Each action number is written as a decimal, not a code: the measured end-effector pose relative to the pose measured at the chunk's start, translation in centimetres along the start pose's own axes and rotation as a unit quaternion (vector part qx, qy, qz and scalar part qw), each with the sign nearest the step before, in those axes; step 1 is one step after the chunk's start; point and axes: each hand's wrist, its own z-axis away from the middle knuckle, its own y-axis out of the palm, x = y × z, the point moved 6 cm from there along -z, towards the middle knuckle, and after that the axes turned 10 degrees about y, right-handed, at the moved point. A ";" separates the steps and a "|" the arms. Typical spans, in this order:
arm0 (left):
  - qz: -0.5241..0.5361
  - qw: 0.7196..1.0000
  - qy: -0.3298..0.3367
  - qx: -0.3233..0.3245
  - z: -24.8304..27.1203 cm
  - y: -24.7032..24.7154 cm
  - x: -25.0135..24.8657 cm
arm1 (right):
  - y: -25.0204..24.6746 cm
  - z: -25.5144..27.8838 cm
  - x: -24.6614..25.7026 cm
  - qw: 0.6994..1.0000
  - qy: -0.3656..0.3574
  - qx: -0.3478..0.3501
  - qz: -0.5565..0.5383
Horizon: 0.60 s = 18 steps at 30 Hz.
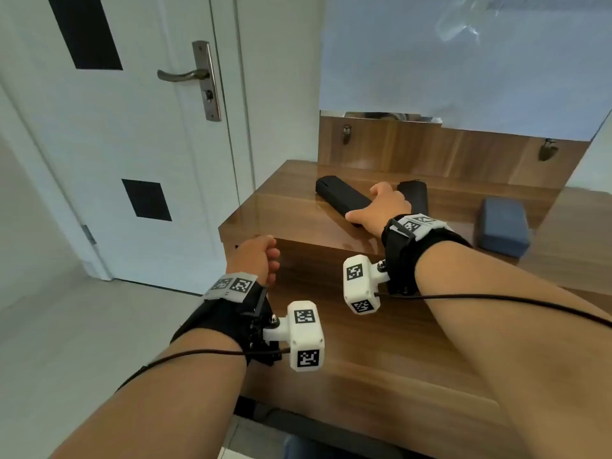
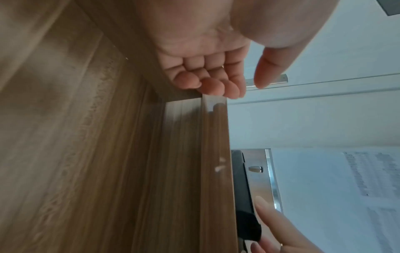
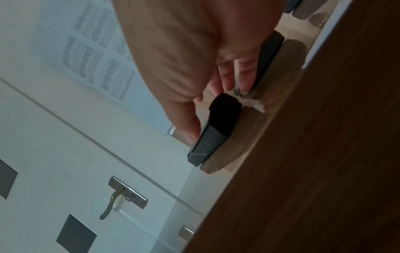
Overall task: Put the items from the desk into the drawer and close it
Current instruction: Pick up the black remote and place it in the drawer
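Two long black cases lie on the wooden desk top [image 1: 281,207]: the left case [image 1: 344,198] [image 3: 207,145] and the right case [image 1: 415,193] [image 3: 268,56]. A blue box [image 1: 501,225] sits further right. My right hand [image 1: 364,202] [image 3: 214,111] is spread over both cases, thumb against the left one, straight fingers reaching the right one. My left hand [image 1: 270,256] [image 2: 242,85] has its fingers curled at the top left corner of the drawer front [image 1: 331,326], thumb apart. I see nothing inside its fingers. The drawer looks shut.
A white door with a metal lever handle [image 1: 185,76] stands close on the left. A wooden back panel with two metal hooks [image 1: 346,134] rises behind the desk, with a pale board above it. Bare floor lies to the left.
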 end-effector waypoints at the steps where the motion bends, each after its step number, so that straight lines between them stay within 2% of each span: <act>1: 0.003 1.000 0.003 -0.005 -0.3 -0.2 0.1 | 0.2 0.0 0.2 1.000 0.004 0.007 0.018; 6: 0.003 0.999 -0.027 -0.023 -1.2 -1.2 2.7 | 1.9 -1.4 0.4 0.994 0.001 0.005 0.111; 9: 0.005 0.999 -0.033 -0.034 -1.5 -1.9 3.1 | 2.1 -1.6 0.6 0.992 -0.007 -0.018 0.122; 13: 0.028 0.998 -0.046 -0.015 -1.3 -2.0 3.0 | 1.9 0.0 0.6 0.999 -0.030 -0.032 0.014; 16: 0.028 0.999 -0.037 -0.021 -0.9 -2.4 3.0 | 1.5 2.9 0.7 0.992 -0.092 0.010 -0.087; 18: 0.018 0.999 -0.038 -0.018 -0.3 -2.6 2.8 | 1.2 5.3 0.9 0.982 -0.139 0.051 -0.117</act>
